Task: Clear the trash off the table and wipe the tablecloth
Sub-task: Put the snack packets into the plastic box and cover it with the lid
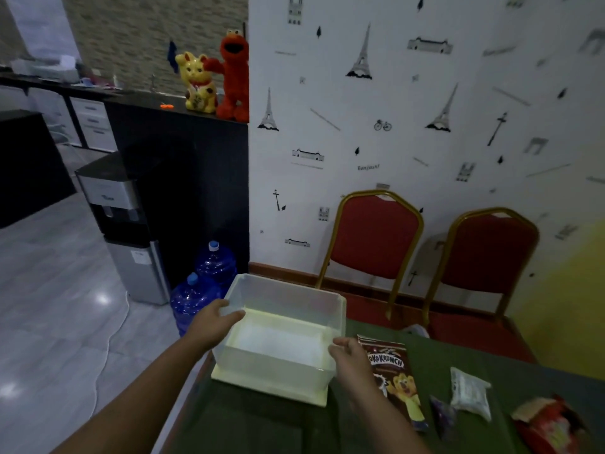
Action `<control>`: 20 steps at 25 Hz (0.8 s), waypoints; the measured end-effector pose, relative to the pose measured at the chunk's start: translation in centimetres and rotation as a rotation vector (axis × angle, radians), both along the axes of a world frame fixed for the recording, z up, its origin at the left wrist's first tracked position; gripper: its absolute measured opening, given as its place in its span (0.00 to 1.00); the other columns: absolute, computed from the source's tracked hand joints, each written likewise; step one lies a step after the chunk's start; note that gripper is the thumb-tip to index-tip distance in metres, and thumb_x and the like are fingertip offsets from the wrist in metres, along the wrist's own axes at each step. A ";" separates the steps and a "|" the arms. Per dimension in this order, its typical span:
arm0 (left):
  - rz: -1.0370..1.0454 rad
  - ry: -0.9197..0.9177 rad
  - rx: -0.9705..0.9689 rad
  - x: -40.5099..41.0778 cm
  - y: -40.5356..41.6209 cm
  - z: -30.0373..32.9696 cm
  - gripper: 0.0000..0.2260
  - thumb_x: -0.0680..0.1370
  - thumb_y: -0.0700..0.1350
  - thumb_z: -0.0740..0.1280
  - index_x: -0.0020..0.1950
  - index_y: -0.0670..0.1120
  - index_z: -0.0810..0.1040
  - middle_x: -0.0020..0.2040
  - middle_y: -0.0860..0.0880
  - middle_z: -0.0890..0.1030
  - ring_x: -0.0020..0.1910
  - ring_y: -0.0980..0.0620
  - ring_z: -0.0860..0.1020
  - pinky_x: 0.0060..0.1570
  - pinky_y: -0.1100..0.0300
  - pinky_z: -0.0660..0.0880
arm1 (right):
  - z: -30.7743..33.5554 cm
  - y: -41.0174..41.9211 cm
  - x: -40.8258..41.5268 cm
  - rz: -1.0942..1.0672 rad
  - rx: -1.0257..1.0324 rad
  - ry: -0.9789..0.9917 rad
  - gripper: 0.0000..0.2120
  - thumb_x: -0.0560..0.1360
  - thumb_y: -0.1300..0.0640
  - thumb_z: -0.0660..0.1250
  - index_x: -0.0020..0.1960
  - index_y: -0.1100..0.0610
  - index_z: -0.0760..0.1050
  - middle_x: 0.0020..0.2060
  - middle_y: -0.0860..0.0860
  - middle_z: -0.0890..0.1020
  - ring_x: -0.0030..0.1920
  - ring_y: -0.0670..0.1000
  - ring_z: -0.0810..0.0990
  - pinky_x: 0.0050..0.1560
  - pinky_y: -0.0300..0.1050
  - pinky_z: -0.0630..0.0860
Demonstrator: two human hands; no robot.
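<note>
While the left hand [214,317] curls its fingers [234,314] over the left rim of the translucent plastic bin [288,335], the right hand [352,355] holds the near right corner, fingers [337,347] hooked on the edge. The bin is boxy, milky and smooth, open on top, sitting on the left end of the desk [262,427], which wears a dark green tablecloth [435,358]. Just right of the right fingers lies a flat brown cereal packet [397,378] (glossy, with a cartoon figure). Further right sit a small dark wrapper [443,417], a clear crinkled sachet [471,393] and a crumpled red wrapper [550,424], all apart from the hands.
</note>
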State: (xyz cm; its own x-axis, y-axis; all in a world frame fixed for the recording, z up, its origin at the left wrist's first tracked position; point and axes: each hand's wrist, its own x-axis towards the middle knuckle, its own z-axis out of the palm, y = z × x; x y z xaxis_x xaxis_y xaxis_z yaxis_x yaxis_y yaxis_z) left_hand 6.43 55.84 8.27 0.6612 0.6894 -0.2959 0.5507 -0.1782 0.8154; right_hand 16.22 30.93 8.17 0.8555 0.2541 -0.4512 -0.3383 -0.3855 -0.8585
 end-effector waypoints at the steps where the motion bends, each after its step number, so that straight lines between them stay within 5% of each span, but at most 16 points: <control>1: 0.012 -0.010 -0.004 0.2 0.0 -0.2 0.26 0.75 0.52 0.69 0.71 0.45 0.68 0.69 0.41 0.72 0.65 0.42 0.72 0.62 0.47 0.71 | 0.2 -0.1 -0.1 0.005 0.003 0.005 0.09 0.78 0.57 0.63 0.58 0.54 0.74 0.56 0.52 0.76 0.51 0.51 0.75 0.47 0.47 0.75; 7: 0.074 -0.075 0.008 0.3 -1.1 0.2 0.23 0.75 0.52 0.69 0.68 0.46 0.72 0.67 0.42 0.73 0.64 0.42 0.73 0.61 0.46 0.72 | 1.9 -1.4 -0.3 -0.006 0.060 -0.010 0.07 0.79 0.58 0.63 0.56 0.54 0.75 0.54 0.51 0.77 0.49 0.47 0.75 0.38 0.42 0.72; 13: 0.068 -0.177 -0.010 -0.3 -4.3 2.4 0.19 0.75 0.51 0.68 0.65 0.49 0.73 0.67 0.42 0.73 0.62 0.42 0.73 0.57 0.46 0.73 | 4.0 -5.2 -0.5 -0.041 0.117 -0.083 0.05 0.78 0.58 0.63 0.50 0.50 0.76 0.52 0.46 0.78 0.51 0.46 0.76 0.54 0.51 0.77; 20: 0.021 -0.259 -0.062 -2.4 -13.3 6.2 0.16 0.78 0.50 0.66 0.65 0.49 0.74 0.68 0.42 0.73 0.59 0.45 0.73 0.52 0.52 0.70 | 6.1 -14.5 -1.9 -0.072 0.184 -0.125 0.04 0.77 0.55 0.65 0.51 0.51 0.77 0.53 0.50 0.81 0.54 0.54 0.80 0.53 0.57 0.80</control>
State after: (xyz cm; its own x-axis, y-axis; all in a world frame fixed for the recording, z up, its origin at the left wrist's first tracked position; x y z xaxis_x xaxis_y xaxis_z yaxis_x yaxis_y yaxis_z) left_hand 4.05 42.51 14.48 0.7063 0.6893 -0.1610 0.3254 -0.1141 0.9387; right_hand 14.31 16.48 14.30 0.9208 0.2584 -0.2921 -0.2458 -0.1970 -0.9491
